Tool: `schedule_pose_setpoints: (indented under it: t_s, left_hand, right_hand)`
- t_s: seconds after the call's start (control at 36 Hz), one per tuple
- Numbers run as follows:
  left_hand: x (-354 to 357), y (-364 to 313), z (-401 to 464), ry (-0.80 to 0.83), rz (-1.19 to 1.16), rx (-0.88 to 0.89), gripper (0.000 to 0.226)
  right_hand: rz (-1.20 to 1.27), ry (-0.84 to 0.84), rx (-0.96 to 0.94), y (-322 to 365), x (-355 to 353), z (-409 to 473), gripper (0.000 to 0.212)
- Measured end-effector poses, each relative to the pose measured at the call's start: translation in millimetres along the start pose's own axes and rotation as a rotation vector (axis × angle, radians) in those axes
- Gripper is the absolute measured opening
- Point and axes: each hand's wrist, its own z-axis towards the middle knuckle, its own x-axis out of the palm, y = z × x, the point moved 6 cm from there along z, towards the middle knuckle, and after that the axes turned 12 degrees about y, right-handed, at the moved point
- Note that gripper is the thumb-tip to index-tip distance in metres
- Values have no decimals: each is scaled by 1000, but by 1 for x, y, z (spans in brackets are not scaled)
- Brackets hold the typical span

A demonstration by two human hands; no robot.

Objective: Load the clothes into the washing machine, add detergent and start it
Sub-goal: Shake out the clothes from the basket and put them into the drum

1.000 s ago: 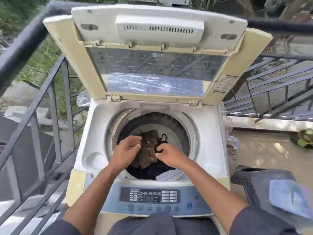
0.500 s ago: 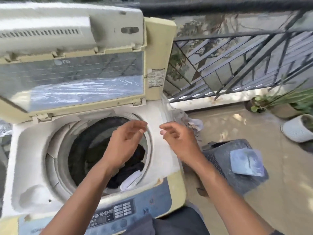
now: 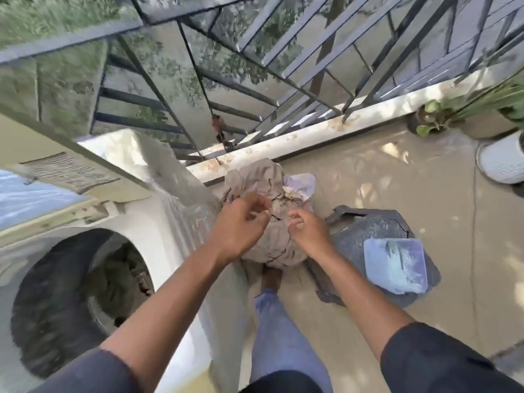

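Two hands, left hand [image 3: 241,225] and right hand [image 3: 307,232], over one clothes pile [image 3: 266,188].

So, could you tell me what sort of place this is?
Probably an outdoor balcony or terrace: a metal railing with greenery beyond, potted plants on the sunlit floor, and a top-loading washing machine.
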Motion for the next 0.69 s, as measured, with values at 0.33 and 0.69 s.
schedule_pose_setpoints:
  t_s: [0.33,0.69]
  left_hand:
    - [78,104,126,249,271,-501,51]
    - [91,187,139,245,282,-689,34]
  right_hand:
    - [-362,322,240,-137,62,140,49]
    - [-341,142,208,-149,79,174,25]
